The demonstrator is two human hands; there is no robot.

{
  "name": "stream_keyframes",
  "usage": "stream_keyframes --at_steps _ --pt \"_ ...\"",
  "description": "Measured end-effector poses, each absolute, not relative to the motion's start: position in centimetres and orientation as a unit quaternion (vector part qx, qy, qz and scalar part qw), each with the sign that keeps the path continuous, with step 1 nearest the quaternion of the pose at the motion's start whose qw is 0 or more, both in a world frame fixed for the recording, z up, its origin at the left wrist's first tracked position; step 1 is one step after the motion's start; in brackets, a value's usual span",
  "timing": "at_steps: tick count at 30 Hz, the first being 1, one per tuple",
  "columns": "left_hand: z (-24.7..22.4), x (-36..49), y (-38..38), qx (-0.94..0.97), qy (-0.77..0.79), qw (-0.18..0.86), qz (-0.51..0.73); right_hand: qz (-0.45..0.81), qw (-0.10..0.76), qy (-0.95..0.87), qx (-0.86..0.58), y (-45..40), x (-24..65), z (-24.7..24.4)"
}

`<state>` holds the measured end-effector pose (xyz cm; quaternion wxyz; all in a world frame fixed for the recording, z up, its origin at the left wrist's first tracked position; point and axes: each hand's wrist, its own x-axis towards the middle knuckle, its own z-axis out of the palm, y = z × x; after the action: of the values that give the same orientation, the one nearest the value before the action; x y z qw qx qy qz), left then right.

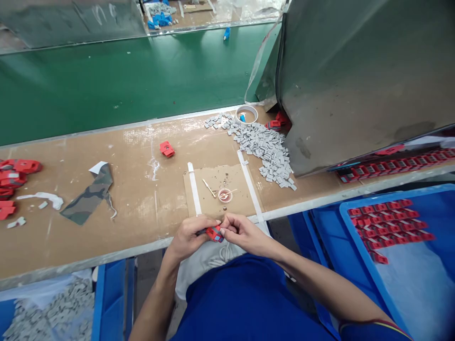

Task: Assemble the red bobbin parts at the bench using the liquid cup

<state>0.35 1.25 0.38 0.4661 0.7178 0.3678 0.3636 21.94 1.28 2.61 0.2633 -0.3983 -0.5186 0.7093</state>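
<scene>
My left hand (pixel 190 235) grips a small red plastic part (pixel 214 233) just below the front edge of the workbench (pixel 124 199). My right hand (pixel 241 230) meets it from the right, fingertips pinched on the same part; whether it also holds a small grey piece I cannot tell. Just beyond the hands, on a cardboard mat (pixel 220 187), sit a small pink dish (pixel 225 195) with a stick in it and a second thin stick (pixel 209 188). A heap of small grey pieces (pixel 265 147) spreads at the right of the bench.
One red part (pixel 167 148) lies alone mid-bench; more red parts (pixel 14 177) pile at the far left. A camouflage cloth scrap (pixel 88 195) lies left. A blue tray (pixel 391 227) at right holds rows of red parts. A grey metal housing (pixel 355 76) looms right; a tape roll (pixel 246 113) sits behind.
</scene>
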Motion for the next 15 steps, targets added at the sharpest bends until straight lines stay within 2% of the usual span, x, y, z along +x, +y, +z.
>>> stream_keyframes --at_steps 3,9,15 --pt "0.4 0.5 1.3 0.712 0.362 0.466 0.381 0.663 0.261 -0.580 -0.396 1.7 22.6 3.3" --pt "0.6 0.4 1.5 0.703 0.351 0.494 0.372 0.474 0.239 -0.767 -0.360 2.6 23.8 4.7" --pt "0.7 0.0 1.6 0.699 0.351 0.515 0.352 0.450 0.242 -0.785 -0.349 2.2 23.3 4.0"
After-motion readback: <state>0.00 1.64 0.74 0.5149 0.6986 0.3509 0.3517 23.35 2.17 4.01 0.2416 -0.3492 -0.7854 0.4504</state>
